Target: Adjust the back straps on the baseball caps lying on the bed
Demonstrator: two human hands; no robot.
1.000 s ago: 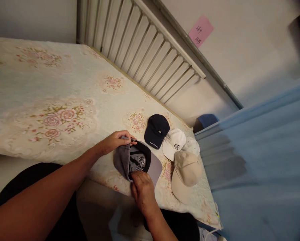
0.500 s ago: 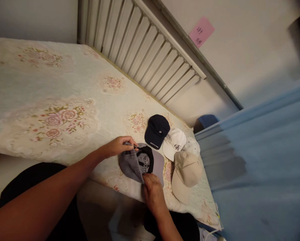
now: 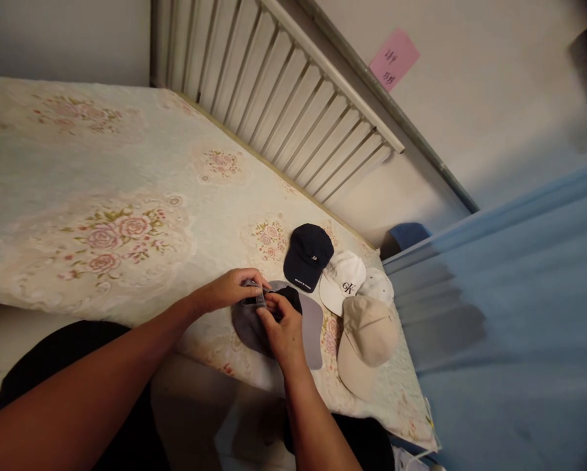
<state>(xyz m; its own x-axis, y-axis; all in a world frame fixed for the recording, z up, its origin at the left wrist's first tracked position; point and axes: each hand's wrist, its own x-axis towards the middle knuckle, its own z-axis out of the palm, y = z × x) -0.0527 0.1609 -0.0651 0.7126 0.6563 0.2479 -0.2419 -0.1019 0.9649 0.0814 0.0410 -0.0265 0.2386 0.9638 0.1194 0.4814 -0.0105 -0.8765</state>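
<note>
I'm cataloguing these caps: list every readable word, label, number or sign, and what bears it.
"CK", on the white cap beside the navy cap.
Navy cap: crown mark and brim lettering, too small to read.
Pink note: handwriting, too unclear to read surely.
Gray cap: no text shows.

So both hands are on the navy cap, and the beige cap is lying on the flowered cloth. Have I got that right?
Not quite: the head view shows the left hand and right hand on the gray cap, not the navy cap. The beige cap is indeed lying on the flowered cloth.
</note>
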